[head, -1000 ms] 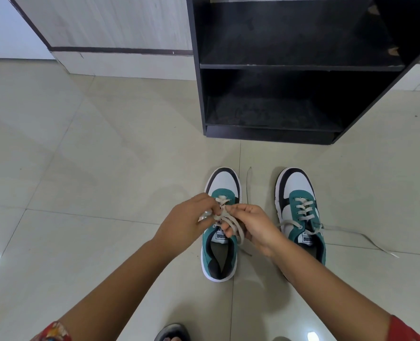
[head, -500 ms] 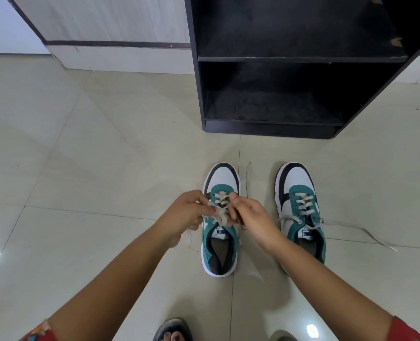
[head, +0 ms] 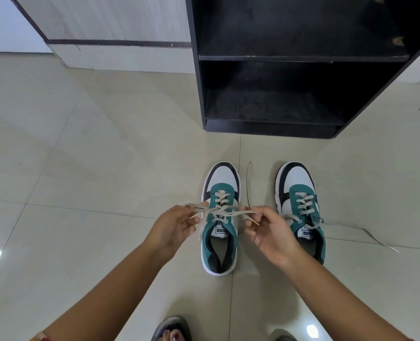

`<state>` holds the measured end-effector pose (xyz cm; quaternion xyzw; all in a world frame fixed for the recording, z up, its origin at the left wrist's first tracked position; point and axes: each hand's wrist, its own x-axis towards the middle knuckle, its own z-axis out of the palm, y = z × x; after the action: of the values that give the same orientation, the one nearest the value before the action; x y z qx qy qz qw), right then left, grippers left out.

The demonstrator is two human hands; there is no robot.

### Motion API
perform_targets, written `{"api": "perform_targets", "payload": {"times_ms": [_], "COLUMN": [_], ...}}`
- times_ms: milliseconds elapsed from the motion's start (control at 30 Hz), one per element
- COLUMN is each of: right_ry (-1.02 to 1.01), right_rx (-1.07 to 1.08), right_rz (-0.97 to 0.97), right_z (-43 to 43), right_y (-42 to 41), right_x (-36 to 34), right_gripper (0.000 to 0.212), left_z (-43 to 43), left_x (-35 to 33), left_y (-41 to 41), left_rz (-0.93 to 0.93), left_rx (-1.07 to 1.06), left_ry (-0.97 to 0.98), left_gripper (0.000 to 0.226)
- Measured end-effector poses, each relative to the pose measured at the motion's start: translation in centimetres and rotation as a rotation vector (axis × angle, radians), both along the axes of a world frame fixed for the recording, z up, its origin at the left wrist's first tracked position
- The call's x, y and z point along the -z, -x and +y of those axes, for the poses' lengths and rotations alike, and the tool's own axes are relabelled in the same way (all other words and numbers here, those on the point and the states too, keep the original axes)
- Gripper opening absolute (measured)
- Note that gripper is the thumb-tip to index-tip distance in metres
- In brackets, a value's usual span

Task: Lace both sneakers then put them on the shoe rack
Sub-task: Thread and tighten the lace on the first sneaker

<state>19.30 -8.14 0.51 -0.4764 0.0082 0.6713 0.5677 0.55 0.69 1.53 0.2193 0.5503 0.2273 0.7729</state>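
Both hands pull sideways: left hand [head: 173, 227] and right hand [head: 269, 230] each pinch one end of the beige flat lace [head: 225, 212] over the left teal-white-black sneaker [head: 220, 217]. Second matching sneaker [head: 300, 205] sits just beside it on the floor, before one black two-shelf rack [head: 278, 57].

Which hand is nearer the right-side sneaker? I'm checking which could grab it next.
Right. The right hand lies just beside the right-side sneaker; the left hand is beyond the other sneaker.
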Motion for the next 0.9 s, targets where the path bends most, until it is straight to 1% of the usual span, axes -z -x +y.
{"api": "perform_targets", "payload": {"times_ms": [33,67,100,133,267,400,500,667,800,867,900], "right_ry": [-0.035,-0.058,-0.059,-0.030,0.128,0.164,0.203,0.257,0.288,0.288,0.271], "right_rx": [0.053,0.111,0.159,0.193,0.229,0.172,0.150,0.102,0.060,0.001,-0.067], "right_rz": [0.193,0.311,0.370,0.383,0.200,0.067,-0.010,-0.081,-0.190,-0.242,-0.261], "right_z": [-0.1,-0.1,0.0,0.2,0.7,1.3,1.2,0.6,0.6,0.2,0.0], "right_y": [0.0,0.3,0.6,0.7,-0.4,-1.5,-2.1,-2.5,-2.0,-1.7,-1.6], "right_x": [0.1,0.3,0.6,0.8,1.3,0.9,1.1,1.5,1.3,1.2,1.2], "right_gripper": [0.025,0.027,0.030,0.031,0.035,0.037,0.036,0.035,0.031,0.028,0.021], "left_z": [-0.4,-0.7,-0.9,-0.9,0.3,1.1,1.1,1.2,1.2,1.0,0.8], "left_x": [0.2,0.5,0.9,1.2,2.2,2.2,2.7,3.4,2.8,2.5,2.4], "left_y": [0.0,-0.1,-0.1,-0.2,0.4,0.1,0.2,0.2,-0.3,-0.1,0.0], "left_rz": [-0.100,-0.142,-0.130,-0.088,0.086,0.184,0.259,0.309,0.287,0.291,0.322], "left_rx": [-0.035,-0.053,-0.059,-0.068,-0.104,-0.068,-0.049,-0.066,-0.098,-0.008,0.079], "left_ry": [0.057,0.091,0.102,0.100,0.065,0.003,-0.013,-0.019,-0.008,-0.031,-0.060], "left_gripper": [0.015,0.021,0.023,0.024,0.022,0.018,0.010,0.008,0.006,0.012,0.019]}}
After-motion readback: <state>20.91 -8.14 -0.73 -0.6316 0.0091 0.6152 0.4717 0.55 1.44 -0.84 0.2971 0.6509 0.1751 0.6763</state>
